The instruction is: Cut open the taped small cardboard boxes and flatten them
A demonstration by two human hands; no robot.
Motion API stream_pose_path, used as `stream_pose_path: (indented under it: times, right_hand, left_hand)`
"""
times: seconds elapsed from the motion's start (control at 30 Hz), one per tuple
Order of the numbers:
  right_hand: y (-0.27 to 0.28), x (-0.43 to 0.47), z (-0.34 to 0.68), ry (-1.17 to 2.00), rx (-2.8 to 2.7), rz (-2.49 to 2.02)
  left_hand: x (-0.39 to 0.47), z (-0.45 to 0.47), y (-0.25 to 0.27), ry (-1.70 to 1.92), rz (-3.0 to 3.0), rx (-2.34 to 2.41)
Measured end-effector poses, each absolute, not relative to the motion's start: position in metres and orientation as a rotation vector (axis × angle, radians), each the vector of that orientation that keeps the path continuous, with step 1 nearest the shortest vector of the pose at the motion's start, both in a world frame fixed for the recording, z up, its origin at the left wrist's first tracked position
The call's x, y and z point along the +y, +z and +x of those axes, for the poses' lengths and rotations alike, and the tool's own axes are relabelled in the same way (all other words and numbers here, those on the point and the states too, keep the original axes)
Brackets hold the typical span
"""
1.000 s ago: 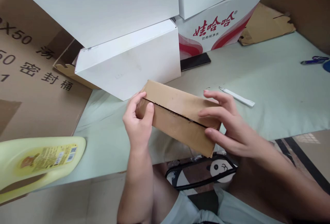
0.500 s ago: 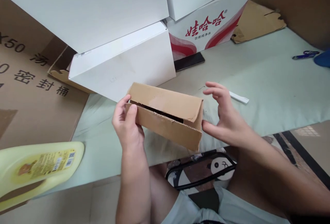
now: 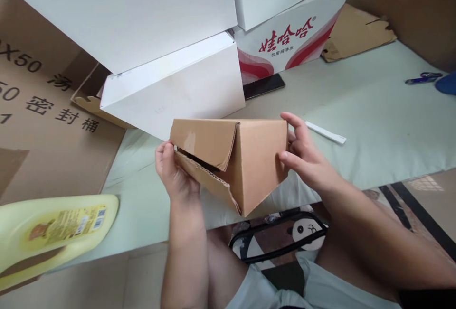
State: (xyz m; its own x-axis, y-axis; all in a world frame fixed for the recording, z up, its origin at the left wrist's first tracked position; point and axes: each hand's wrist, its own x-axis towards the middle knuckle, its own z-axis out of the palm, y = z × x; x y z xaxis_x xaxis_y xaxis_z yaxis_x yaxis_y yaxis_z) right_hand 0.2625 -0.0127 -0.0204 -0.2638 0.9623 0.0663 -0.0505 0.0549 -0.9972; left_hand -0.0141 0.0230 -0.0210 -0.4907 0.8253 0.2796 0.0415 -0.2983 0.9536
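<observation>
A small brown cardboard box [image 3: 263, 162] is held up over the table between my two hands, one end turned towards me. Its top flap stands slightly raised, and a dark gap shows beneath it; the contents cannot be made out. My left hand [image 3: 178, 178] is closed on the box's left edge, the thumb near the gap. At the right end, my right hand [image 3: 311, 157] grips the far edge with its thumb on the end face and its index finger at the upper corner. Its other fingers are partly hidden behind the box.
Behind stand white boxes [image 3: 174, 81] and a red-and-white carton [image 3: 292, 38], with a black phone [image 3: 264, 86] before them. A white strip [image 3: 326, 133] lies right. A yellow bottle [image 3: 60, 228] lies left, near a big carton [image 3: 46, 124]. Blue scissors [image 3: 423, 79] lie far right.
The box has turned so its right end now faces me. My right hand, which was spread at the box's right corner, has closed on that end. My left hand keeps its hold.
</observation>
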Motion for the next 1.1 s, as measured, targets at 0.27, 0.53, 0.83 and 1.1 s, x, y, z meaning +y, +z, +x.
stream_pose_path:
  times: [0.27, 0.53, 0.83, 1.1]
  right_hand:
    - [-0.032, -0.005, 0.265, 1.386, -1.471, -1.306]
    - [-0.042, 0.001, 0.264, 1.621, -1.141, -1.221]
    - [-0.042, 0.004, 0.262, 1.416, -1.015, -1.074]
    - [-0.04, 0.004, 0.263, 1.37, -0.999, -1.162]
  left_hand:
    - [0.022, -0.009, -0.014, 1.976, 1.218, 1.388]
    - [0.024, -0.004, -0.015, 2.082, 1.279, 1.402]
    - [0.022, 0.005, -0.016, 2.016, 1.402, 1.473]
    - [0.017, 0.0, -0.012, 1.904, 1.525, 1.409]
